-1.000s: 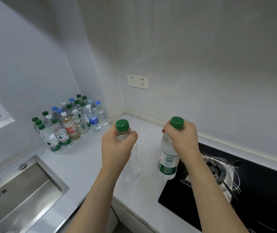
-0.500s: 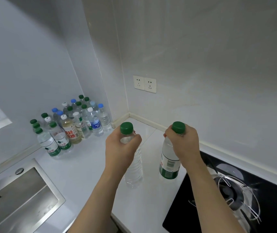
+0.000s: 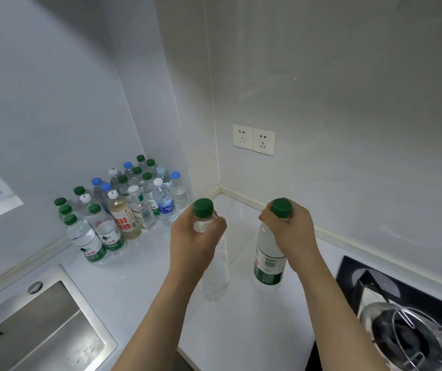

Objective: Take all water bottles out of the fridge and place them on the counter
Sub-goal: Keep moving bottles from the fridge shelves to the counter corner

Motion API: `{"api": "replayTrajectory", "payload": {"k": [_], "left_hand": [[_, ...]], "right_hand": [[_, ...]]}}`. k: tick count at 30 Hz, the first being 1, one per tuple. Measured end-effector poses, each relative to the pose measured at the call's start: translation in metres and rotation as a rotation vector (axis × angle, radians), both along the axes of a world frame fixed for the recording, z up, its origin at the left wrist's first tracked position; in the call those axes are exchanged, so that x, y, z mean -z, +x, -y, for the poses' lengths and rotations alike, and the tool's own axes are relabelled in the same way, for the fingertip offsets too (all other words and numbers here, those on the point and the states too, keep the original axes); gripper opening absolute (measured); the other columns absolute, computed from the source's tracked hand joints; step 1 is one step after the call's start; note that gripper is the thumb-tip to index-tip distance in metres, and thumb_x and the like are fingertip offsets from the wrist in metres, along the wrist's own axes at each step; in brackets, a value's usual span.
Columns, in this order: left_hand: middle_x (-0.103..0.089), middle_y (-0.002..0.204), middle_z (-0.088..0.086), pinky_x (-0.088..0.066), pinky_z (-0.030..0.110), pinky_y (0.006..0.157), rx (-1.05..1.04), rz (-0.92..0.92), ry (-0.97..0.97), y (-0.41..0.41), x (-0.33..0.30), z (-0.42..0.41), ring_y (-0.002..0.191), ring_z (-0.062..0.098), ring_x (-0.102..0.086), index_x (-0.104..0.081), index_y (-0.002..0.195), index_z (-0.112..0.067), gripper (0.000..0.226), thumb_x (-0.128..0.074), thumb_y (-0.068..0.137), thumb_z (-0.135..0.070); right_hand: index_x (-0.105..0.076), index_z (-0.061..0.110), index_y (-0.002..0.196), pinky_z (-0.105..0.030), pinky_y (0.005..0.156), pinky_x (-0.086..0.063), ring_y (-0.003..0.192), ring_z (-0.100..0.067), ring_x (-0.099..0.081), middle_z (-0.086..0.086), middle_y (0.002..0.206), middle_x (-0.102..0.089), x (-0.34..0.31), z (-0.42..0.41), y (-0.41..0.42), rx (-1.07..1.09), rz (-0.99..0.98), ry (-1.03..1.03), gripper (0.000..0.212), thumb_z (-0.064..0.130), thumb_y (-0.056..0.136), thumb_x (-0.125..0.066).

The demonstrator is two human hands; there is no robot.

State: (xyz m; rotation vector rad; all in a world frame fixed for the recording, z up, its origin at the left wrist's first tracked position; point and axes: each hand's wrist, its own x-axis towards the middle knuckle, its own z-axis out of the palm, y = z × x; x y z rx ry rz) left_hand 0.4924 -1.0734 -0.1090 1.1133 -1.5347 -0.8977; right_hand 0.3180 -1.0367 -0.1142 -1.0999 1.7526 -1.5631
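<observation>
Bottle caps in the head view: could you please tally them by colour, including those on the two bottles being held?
Green caps: 12
Blue caps: 5
White caps: 5
Total: 22

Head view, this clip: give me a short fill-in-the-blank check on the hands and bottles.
1. Each hand grips a bottle just below its ____ cap.
2. The bottle in the right hand carries a white and green ____; the bottle in the left hand is bare.
3. The bottle cluster stands between the corner and the ____.

Missing words: green; label; sink
</observation>
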Motion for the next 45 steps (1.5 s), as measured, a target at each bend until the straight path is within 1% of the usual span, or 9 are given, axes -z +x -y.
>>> {"api": "replayTrajectory", "payload": {"k": [4, 9, 15, 24, 28, 33, 36, 39, 45], "left_hand": [[-0.066, 0.069, -0.013, -0.043, 0.027, 0.066, -0.018, -0.021, 0.013, 0.025, 0.002, 0.030, 0.067, 0.004, -0.060, -0.063, 0.072, -0.029, 0.013, -0.065, 0.065, -0.038], [-0.065, 0.069, -0.014, -0.043, 0.028, 0.066, -0.028, -0.008, -0.012, 0.064, 0.008, 0.068, 0.067, 0.003, -0.059, -0.063, 0.074, -0.032, 0.009, -0.065, 0.068, -0.038], [-0.067, 0.072, -0.007, -0.049, 0.029, 0.066, -0.110, -0.011, 0.010, 0.117, 0.029, 0.111, 0.068, 0.010, -0.061, -0.063, 0.077, -0.026, 0.012, -0.065, 0.070, -0.036], [-0.066, 0.079, -0.010, -0.051, 0.030, 0.068, -0.190, 0.001, 0.064, 0.176, 0.072, 0.164, 0.072, 0.007, -0.061, -0.061, 0.082, -0.031, 0.019, -0.072, 0.081, -0.016], [-0.066, 0.085, -0.020, -0.046, 0.023, 0.066, -0.160, 0.026, 0.100, 0.187, 0.088, 0.184, 0.076, -0.001, -0.061, -0.061, 0.086, -0.042, 0.030, -0.071, 0.082, -0.015], [-0.055, 0.095, -0.023, -0.045, 0.036, 0.085, -0.197, 0.098, 0.127, 0.194, 0.113, 0.213, 0.098, 0.021, -0.053, -0.060, 0.082, -0.039, 0.029, -0.075, 0.079, -0.014], [-0.043, 0.098, -0.032, -0.036, 0.023, 0.088, -0.250, 0.130, 0.158, 0.195, 0.130, 0.230, 0.105, 0.018, -0.042, -0.059, 0.084, -0.040, 0.029, -0.077, 0.079, -0.017], [-0.041, 0.100, -0.028, -0.031, 0.012, 0.087, -0.281, 0.108, 0.177, 0.194, 0.141, 0.243, 0.105, 0.011, -0.040, -0.060, 0.087, -0.038, 0.021, -0.075, 0.078, -0.026], [-0.041, 0.108, -0.023, -0.029, -0.002, 0.078, -0.249, 0.089, 0.217, 0.188, 0.155, 0.272, 0.110, -0.004, -0.035, -0.062, 0.099, -0.038, 0.024, -0.074, 0.082, -0.026]], "right_hand": [[-0.058, 0.013, 0.074, -0.027, 0.059, -0.038, 0.056, -0.004, -0.044, 0.005, 0.063, -0.052, 0.002, 0.035, 0.021, -0.019, 0.006, -0.025, 0.007, 0.014, 0.077, -0.064], [-0.056, 0.008, 0.075, -0.028, 0.062, -0.038, 0.060, -0.010, -0.044, -0.006, 0.066, -0.051, 0.006, 0.080, 0.058, -0.083, 0.002, -0.060, 0.012, 0.018, 0.076, -0.063], [-0.060, 0.022, 0.068, -0.005, 0.051, -0.036, 0.054, 0.002, -0.047, 0.017, 0.058, -0.055, 0.016, 0.141, 0.107, -0.162, 0.007, -0.064, 0.010, 0.026, 0.074, -0.067], [-0.062, 0.019, 0.080, -0.006, 0.053, -0.039, 0.057, 0.005, -0.050, 0.016, 0.063, -0.057, 0.062, 0.213, 0.167, -0.348, 0.046, 0.118, 0.012, 0.028, 0.084, -0.068], [-0.062, 0.015, 0.086, -0.018, 0.062, -0.042, 0.063, 0.002, -0.052, 0.008, 0.071, -0.060, 0.083, 0.239, 0.185, -0.387, 0.065, 0.246, 0.018, 0.032, 0.085, -0.068], [-0.066, 0.022, 0.084, -0.018, 0.060, -0.044, 0.080, -0.010, -0.061, -0.001, 0.095, -0.064, 0.100, 0.267, 0.197, -0.395, 0.004, 0.349, 0.016, 0.036, 0.083, -0.071], [-0.064, 0.021, 0.087, -0.029, 0.068, -0.050, 0.087, -0.015, -0.060, -0.006, 0.100, -0.062, 0.113, 0.286, 0.200, -0.398, -0.009, 0.398, 0.018, 0.039, 0.084, -0.070], [-0.063, 0.027, 0.089, -0.038, 0.096, -0.044, 0.108, -0.023, -0.046, 0.004, 0.098, -0.046, 0.125, 0.301, 0.203, -0.355, -0.101, 0.441, 0.017, 0.044, 0.084, -0.067], [-0.058, 0.043, 0.094, -0.031, 0.094, -0.032, 0.110, -0.018, -0.030, 0.016, 0.092, -0.033, 0.136, 0.345, 0.211, -0.313, -0.236, 0.437, 0.016, 0.047, 0.082, -0.067]]}}
